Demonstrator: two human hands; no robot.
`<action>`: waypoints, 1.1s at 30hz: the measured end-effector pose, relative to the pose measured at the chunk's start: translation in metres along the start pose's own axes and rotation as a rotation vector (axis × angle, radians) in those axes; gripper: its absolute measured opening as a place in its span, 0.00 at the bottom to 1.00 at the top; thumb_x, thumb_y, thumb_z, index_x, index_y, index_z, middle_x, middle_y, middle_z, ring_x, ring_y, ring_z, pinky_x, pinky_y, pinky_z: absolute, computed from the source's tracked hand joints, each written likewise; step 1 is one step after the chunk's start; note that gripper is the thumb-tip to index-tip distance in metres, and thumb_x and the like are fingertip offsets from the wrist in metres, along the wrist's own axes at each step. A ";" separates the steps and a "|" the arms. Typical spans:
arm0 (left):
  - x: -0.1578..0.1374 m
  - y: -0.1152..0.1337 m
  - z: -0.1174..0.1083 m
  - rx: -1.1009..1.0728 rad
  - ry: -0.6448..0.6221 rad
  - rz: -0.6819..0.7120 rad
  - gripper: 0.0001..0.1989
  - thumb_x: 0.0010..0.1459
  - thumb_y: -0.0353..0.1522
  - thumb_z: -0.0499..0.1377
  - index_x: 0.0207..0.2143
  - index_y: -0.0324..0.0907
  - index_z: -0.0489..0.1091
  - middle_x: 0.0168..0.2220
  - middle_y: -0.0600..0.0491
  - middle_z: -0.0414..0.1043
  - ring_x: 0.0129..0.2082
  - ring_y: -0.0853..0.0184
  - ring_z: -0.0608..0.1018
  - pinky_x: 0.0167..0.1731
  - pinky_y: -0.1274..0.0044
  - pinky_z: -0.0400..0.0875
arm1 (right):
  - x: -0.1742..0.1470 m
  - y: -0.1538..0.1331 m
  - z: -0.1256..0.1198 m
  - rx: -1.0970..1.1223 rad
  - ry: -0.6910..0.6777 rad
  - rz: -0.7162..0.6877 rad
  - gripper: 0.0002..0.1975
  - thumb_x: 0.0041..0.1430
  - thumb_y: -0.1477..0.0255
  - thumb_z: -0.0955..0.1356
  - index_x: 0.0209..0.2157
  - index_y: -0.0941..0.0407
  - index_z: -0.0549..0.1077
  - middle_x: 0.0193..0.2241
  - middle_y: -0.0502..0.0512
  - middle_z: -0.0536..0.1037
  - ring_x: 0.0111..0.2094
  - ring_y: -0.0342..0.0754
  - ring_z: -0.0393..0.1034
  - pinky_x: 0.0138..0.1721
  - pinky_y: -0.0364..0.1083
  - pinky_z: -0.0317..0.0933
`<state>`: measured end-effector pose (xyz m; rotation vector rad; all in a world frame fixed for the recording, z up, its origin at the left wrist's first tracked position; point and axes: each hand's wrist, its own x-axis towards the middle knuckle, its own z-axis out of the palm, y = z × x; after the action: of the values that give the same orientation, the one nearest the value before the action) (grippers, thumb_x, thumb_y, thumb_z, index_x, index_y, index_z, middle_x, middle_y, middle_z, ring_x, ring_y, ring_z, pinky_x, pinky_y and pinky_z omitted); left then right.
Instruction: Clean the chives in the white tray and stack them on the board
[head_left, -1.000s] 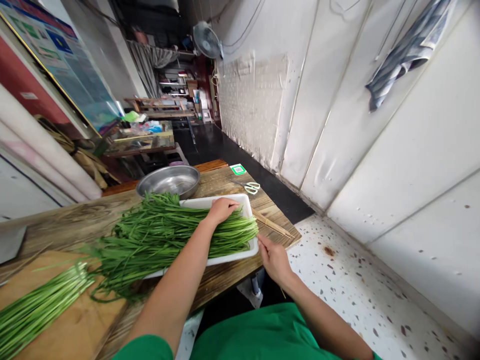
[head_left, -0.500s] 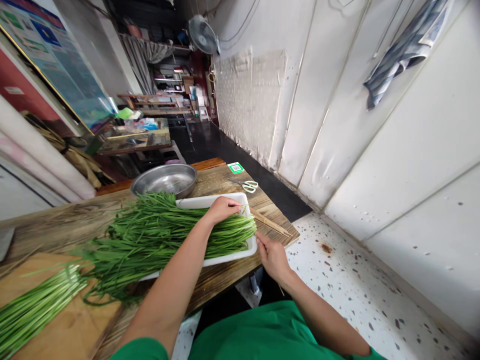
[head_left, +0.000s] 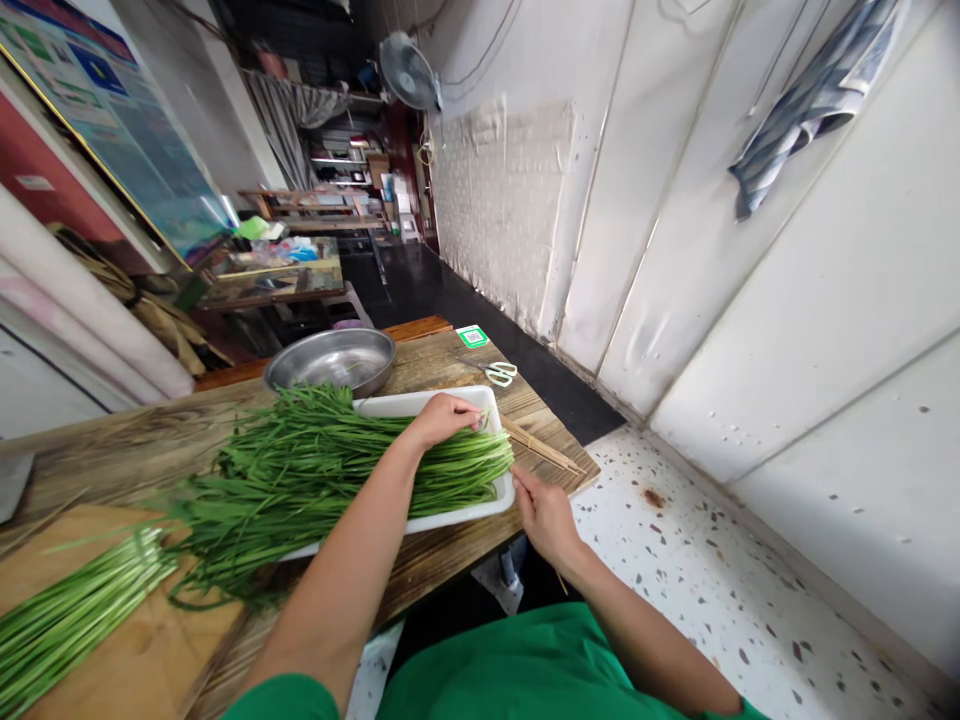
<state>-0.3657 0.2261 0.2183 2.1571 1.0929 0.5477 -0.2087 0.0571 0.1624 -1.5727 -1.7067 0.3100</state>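
A thick heap of garlic chives (head_left: 300,460) lies in a white plastic tray (head_left: 427,521), leaves to the left and pale stem ends to the right. My left hand (head_left: 444,420) reaches over the stems, its fingertips pinched on a thin chive strand near the tray's far right corner. Beside the tray's right end is my right hand (head_left: 547,513), closed with thumb and forefinger together. A thin straw-coloured strand (head_left: 562,581) sticks out below that hand; its upper part is hidden in the fingers. More straw strands (head_left: 546,450), tied in a small bundle, rest on the wooden table (head_left: 442,550).
Behind the tray stands a steel basin (head_left: 337,358). Scissors (head_left: 499,372) and a green QR-code card (head_left: 473,337) lie farther back. On the left, another bunch of chives (head_left: 82,615) lies on a cutting board (head_left: 161,655). A white wall (head_left: 712,300) runs along the right.
Almost nothing differs. Both hands hold the same places at the stem ends, and the view has shifted very slightly.
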 end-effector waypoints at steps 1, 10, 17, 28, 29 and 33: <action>0.000 0.000 0.000 -0.006 -0.002 0.002 0.14 0.47 0.37 0.53 0.27 0.40 0.76 0.26 0.56 0.76 0.32 0.67 0.74 0.35 0.80 0.63 | 0.000 0.000 0.001 -0.004 0.000 0.003 0.17 0.60 0.73 0.56 0.46 0.55 0.69 0.25 0.53 0.77 0.27 0.46 0.73 0.30 0.40 0.63; -0.001 -0.001 0.000 -0.058 -0.034 0.017 0.12 0.46 0.35 0.55 0.27 0.40 0.76 0.27 0.56 0.76 0.31 0.68 0.75 0.34 0.81 0.64 | -0.001 -0.001 0.003 0.011 -0.004 0.016 0.16 0.59 0.73 0.55 0.44 0.56 0.70 0.26 0.54 0.77 0.29 0.46 0.73 0.33 0.40 0.63; -0.004 0.005 -0.002 -0.088 -0.166 0.056 0.13 0.45 0.37 0.57 0.31 0.40 0.76 0.34 0.54 0.76 0.35 0.65 0.75 0.37 0.80 0.65 | 0.000 -0.004 0.006 -0.015 0.004 0.032 0.17 0.59 0.73 0.55 0.46 0.58 0.68 0.27 0.56 0.77 0.28 0.46 0.73 0.31 0.40 0.63; 0.004 -0.014 -0.010 0.409 0.090 -0.077 0.13 0.51 0.36 0.52 0.35 0.44 0.74 0.38 0.52 0.74 0.41 0.62 0.72 0.42 0.75 0.61 | -0.006 0.006 0.015 0.022 0.050 0.043 0.18 0.60 0.71 0.56 0.47 0.59 0.68 0.29 0.57 0.78 0.29 0.47 0.73 0.34 0.41 0.64; 0.008 -0.020 -0.007 0.504 0.087 -0.097 0.12 0.51 0.34 0.53 0.35 0.46 0.74 0.40 0.52 0.74 0.42 0.62 0.71 0.42 0.75 0.60 | -0.008 0.007 0.016 0.025 0.054 0.041 0.18 0.60 0.71 0.56 0.48 0.59 0.68 0.30 0.57 0.78 0.29 0.47 0.73 0.34 0.41 0.64; 0.021 -0.033 0.002 0.694 0.012 -0.153 0.14 0.49 0.32 0.54 0.40 0.48 0.72 0.43 0.50 0.71 0.44 0.60 0.70 0.40 0.73 0.58 | -0.011 0.009 0.018 0.034 0.066 0.030 0.18 0.60 0.71 0.56 0.48 0.60 0.68 0.30 0.58 0.78 0.31 0.47 0.73 0.35 0.42 0.64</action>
<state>-0.3707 0.2569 0.1951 2.6050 1.6114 0.1055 -0.2149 0.0546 0.1403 -1.5680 -1.6204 0.2977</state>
